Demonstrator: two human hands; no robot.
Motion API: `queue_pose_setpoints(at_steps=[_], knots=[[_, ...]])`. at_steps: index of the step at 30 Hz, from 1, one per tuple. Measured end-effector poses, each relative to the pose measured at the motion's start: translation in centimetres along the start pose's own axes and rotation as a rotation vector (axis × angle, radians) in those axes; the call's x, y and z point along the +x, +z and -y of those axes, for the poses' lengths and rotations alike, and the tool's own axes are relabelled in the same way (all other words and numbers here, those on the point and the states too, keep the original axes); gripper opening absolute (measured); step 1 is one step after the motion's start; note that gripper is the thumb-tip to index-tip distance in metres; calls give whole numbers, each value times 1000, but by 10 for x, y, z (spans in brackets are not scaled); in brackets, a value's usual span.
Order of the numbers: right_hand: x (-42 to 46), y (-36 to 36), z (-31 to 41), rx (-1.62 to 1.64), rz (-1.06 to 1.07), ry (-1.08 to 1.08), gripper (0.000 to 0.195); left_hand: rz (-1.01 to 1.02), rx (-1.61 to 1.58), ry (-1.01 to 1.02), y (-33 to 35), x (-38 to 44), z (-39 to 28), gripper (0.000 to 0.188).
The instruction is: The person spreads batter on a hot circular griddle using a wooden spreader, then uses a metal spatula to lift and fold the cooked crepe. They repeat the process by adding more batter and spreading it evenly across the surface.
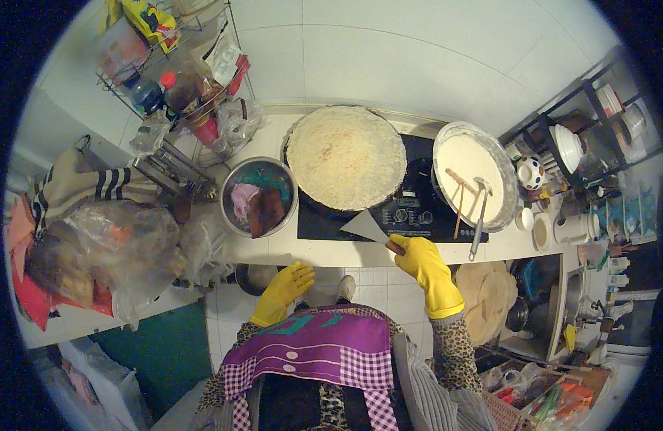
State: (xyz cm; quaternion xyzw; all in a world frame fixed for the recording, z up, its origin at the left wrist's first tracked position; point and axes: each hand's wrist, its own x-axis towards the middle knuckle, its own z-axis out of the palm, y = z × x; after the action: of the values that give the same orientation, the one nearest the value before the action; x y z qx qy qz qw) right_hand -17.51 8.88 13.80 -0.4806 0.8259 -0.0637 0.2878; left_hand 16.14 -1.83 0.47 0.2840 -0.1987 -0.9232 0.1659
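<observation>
My right hand (420,261), in a yellow rubber glove, grips the wooden handle of a flat triangular scraper (367,226). The blade's far corner lies close to the near rim of a round griddle; whether they touch I cannot tell. A large thin pancake (346,156) covers nearly the whole griddle, pale with light brown patches near its middle. My left hand (291,283), gloved in yellow too, hangs before the counter's front edge with fingers extended and holds nothing. Beneath the griddle shows a black glass cooktop (417,191) with printed controls.
Right of the griddle stands a metal basin of pale batter (471,161), with a wooden spreader (460,188) and a ladle (479,221) in it. A steel bowl (260,167) with cloths sits left. Stacked flat pancakes (485,301) lie below the counter at right. Plastic bags (121,253) crowd the left.
</observation>
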Motion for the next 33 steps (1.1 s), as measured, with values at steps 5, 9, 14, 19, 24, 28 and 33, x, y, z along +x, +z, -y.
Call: queue_pose_setpoints(at_steps=[5,9,14,19,24,28,33], knots=[[-1,0,-3,-38,12,23,43,-216,-61,-159,32,2,-20,50],[-2,-3,0,-72,27,12,35,-153,-40,-160,14,7,-14,52],[0,9,-11,-44,-41,-42,25,99,188,-28,-31,10,6,52],[-2,2,-7,-40,-12,28,34,-275,-13,-160,45,6,-24,49],[1,9,-14,29,-32,9,35,-285,8,-148,49,1,-27,47],[3,10,-17,61,-33,-25,26,-301,-30,-162,43,3,-25,47],[5,1,-13,45,-57,-109,18,-205,16,-129,26,2,-18,48]])
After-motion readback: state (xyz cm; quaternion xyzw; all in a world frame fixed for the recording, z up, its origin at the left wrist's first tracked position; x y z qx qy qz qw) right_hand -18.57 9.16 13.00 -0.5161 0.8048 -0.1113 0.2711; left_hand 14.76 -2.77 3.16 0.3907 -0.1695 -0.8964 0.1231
